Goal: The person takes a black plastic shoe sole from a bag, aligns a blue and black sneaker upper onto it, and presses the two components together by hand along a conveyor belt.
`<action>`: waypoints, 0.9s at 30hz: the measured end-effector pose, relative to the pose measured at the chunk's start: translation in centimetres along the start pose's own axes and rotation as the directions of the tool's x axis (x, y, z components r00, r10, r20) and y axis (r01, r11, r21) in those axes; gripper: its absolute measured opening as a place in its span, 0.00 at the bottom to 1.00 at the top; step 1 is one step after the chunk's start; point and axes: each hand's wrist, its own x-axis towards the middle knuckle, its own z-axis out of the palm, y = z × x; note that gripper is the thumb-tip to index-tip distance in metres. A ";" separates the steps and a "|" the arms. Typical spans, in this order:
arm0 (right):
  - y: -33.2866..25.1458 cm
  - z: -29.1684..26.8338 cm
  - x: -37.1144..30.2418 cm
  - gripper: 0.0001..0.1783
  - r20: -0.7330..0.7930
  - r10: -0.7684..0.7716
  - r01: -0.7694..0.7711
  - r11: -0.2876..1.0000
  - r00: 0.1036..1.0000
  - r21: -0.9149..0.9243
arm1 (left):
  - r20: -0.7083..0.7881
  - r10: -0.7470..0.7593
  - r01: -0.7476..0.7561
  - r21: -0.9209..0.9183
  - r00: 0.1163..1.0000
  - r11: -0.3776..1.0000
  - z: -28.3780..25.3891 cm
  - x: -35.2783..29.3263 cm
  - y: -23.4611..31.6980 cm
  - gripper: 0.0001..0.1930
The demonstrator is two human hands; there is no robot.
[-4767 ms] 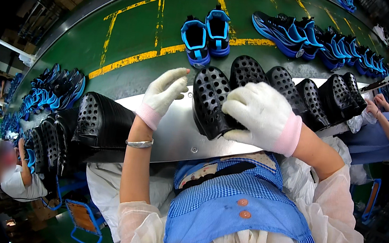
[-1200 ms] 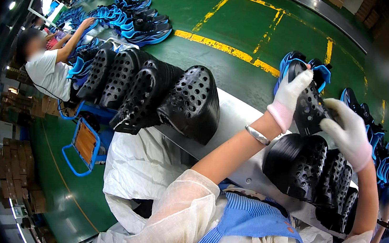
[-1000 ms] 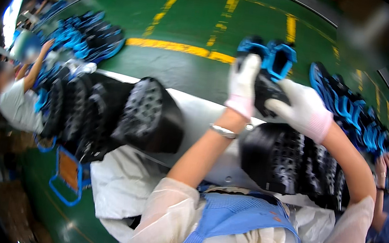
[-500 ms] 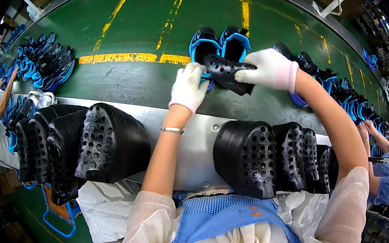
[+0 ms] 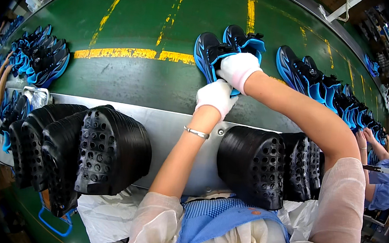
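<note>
Left to right, vs. earlier frame: left hand point(image 5: 215, 97), near 12 o'clock, is at the heel of the nearer blue-black shoe point(image 5: 207, 55); fingers curled, can't tell if gripping. That shoe now points toe to 11. Right hand point(image 5: 239, 70) has gone into its mouth, fingertips hidden, grip can't be told; the black perforated insert it held is out of sight. Second shoe point(image 5: 234, 35) sits just beside.

Surface: black stack point(image 5: 114, 151) at 8, metal ledge point(image 5: 167, 133), green top point(image 5: 127, 80) with worn yellow lines, black stack point(image 5: 251, 164) at 4, shoe row point(image 5: 304, 81) at 2.

Room: co-worker's white sleeve at 9, another's blue clothing at 3.
</note>
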 end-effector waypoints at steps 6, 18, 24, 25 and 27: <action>-0.6 1.6 2.4 0.14 -0.172 0.145 -0.137 0.989 0.974 0.059 | 0.129 -0.019 0.014 0.038 0.992 0.999 -0.5 1.8 -0.8 0.22; 0.4 -0.1 0.8 0.08 -0.027 0.035 -0.036 0.997 0.999 -0.072 | 0.163 0.007 -0.015 0.044 0.987 0.999 -1.4 1.9 -0.6 0.18; 0.1 -1.4 1.4 0.12 -0.070 -0.031 0.025 0.996 0.997 -0.083 | 0.208 0.009 -0.036 0.130 0.978 0.991 -1.4 2.2 0.2 0.18; 0.1 -1.4 1.4 0.12 -0.060 -0.001 -0.002 0.998 0.998 -0.056 | 0.217 -0.023 -0.015 0.172 0.976 0.985 -1.5 2.4 0.6 0.18; 0.3 0.4 2.3 0.10 -0.144 -0.040 0.037 0.999 0.989 -0.019 | 0.180 -0.026 -0.009 0.195 0.983 0.981 -1.1 2.3 0.4 0.18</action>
